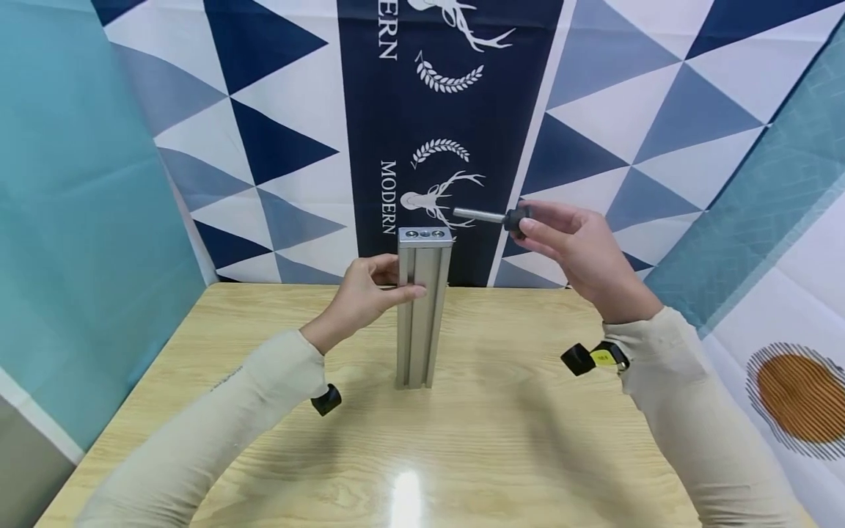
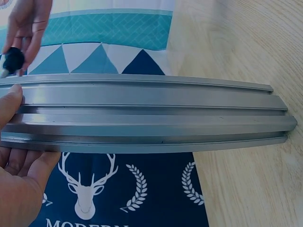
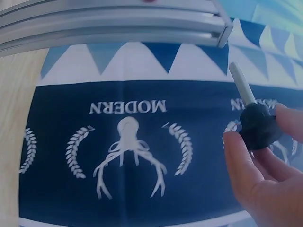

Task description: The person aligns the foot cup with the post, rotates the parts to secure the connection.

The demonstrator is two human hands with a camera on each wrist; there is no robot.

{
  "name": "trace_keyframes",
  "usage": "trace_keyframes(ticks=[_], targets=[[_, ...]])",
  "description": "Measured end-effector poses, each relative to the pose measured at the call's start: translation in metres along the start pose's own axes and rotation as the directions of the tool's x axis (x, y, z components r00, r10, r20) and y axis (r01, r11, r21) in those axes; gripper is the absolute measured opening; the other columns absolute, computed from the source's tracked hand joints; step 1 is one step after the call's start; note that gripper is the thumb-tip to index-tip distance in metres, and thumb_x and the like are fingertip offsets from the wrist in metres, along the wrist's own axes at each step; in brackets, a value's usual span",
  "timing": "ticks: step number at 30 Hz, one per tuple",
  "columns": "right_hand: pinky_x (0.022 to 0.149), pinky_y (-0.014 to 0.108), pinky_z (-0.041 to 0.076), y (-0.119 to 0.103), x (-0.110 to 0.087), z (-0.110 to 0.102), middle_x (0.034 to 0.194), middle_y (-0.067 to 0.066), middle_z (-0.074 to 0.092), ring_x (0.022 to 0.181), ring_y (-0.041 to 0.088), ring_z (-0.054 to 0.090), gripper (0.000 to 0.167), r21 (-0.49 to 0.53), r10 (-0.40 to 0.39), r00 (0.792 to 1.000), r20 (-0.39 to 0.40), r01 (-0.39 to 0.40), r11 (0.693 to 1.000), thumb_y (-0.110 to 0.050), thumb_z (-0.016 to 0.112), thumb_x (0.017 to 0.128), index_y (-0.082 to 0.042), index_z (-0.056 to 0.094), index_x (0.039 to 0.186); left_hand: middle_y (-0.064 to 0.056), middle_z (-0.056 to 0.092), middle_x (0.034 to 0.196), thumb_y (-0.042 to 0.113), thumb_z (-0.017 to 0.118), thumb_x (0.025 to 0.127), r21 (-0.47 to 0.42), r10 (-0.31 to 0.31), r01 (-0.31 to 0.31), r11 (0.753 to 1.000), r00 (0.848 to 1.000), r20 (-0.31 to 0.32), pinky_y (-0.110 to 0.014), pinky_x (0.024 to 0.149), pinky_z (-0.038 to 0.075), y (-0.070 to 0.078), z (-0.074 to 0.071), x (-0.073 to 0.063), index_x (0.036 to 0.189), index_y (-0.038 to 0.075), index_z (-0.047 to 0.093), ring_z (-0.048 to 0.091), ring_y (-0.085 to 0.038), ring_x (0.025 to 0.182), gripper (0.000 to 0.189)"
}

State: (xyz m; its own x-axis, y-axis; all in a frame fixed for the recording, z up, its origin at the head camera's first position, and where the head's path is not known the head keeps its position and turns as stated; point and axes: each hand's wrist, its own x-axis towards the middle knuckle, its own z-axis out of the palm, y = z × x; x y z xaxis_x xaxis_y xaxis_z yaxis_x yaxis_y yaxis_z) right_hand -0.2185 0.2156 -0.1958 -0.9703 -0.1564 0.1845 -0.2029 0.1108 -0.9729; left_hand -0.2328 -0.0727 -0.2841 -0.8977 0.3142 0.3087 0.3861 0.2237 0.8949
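The left wrist view crops the post (image 2: 151, 121).

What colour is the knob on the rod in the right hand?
The knob is black; the right wrist view shows it best.

My left forearm (image 1: 211, 433), sleeved in cream, slants inward from the lower left to a bare left wrist (image 1: 318, 331). My left hand (image 1: 370, 293) grips, its thumb (image 1: 404, 295) reaching across the near side and its fingers (image 2: 21, 160) opposite. My right forearm (image 1: 700, 425), likewise sleeved, rises from the lower right, leaning inward. My right hand (image 1: 581, 246) is raised higher than my left, thumb and fingertips (image 3: 233, 142) pinching.
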Motion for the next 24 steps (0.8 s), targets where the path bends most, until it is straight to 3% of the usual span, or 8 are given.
trace_keyframes(ticks=[5,8,13,17,24], targets=[[0.097,0.026,0.045,-0.017,-0.001,0.004,0.132,0.006,0.059,0.103,0.01,0.066,0.054,-0.189,-0.038,0.999,0.036,0.044,0.981,-0.026,0.068,0.089,-0.01,0.052,0.139,-0.003,0.07,0.091,0.02,0.08,0.08,-0.007,0.01,-0.01,1.0,1.0,0.006,-0.03,0.077,0.051,0.001,0.003,0.002,0.1,0.009,0.07,0.065,-0.016,0.085,0.025],[0.104,0.037,0.039,-0.029,0.0,0.008,0.129,0.003,0.062,0.105,0.012,0.065,0.051,-0.324,-0.042,0.997,0.062,0.06,0.944,-0.03,0.068,0.089,-0.016,0.055,0.136,-0.004,0.07,0.091,0.02,0.079,0.08,-0.009,0.015,-0.015,1.0,1.0,0.009,-0.03,0.077,0.052,0.001,0.003,0.003,0.101,0.009,0.07,0.065,-0.016,0.086,0.026],[0.105,0.052,0.034,-0.05,0.004,0.017,0.129,0.004,0.061,0.118,0.019,0.056,0.05,-0.482,-0.017,0.994,0.104,0.065,0.874,-0.035,0.07,0.088,-0.021,0.057,0.134,-0.004,0.07,0.091,0.019,0.08,0.08,-0.01,0.017,-0.017,1.0,1.0,0.004,-0.029,0.076,0.052,0.001,0.001,0.002,0.101,0.008,0.07,0.065,-0.017,0.085,0.026],[0.105,0.053,0.033,-0.065,0.009,0.023,0.132,0.005,0.059,0.126,0.021,0.05,0.051,-0.561,-0.018,0.991,0.135,0.091,0.823,-0.036,0.069,0.088,-0.021,0.057,0.135,-0.004,0.07,0.091,0.019,0.08,0.08,-0.007,0.011,-0.011,1.0,1.0,0.001,-0.029,0.075,0.052,0.001,0.001,0.001,0.101,0.008,0.07,0.065,-0.017,0.085,0.026],[0.102,0.049,0.038,-0.084,0.014,0.031,0.126,0.007,0.062,0.118,0.019,0.056,0.052,-0.66,-0.005,0.983,0.184,0.127,0.74,-0.037,0.068,0.089,-0.02,0.056,0.136,-0.004,0.07,0.092,0.018,0.079,0.08,-0.01,0.007,-0.007,1.0,1.0,0.001,-0.029,0.076,0.052,-0.001,0.001,0.0,0.101,0.008,0.07,0.065,-0.017,0.086,0.026]])
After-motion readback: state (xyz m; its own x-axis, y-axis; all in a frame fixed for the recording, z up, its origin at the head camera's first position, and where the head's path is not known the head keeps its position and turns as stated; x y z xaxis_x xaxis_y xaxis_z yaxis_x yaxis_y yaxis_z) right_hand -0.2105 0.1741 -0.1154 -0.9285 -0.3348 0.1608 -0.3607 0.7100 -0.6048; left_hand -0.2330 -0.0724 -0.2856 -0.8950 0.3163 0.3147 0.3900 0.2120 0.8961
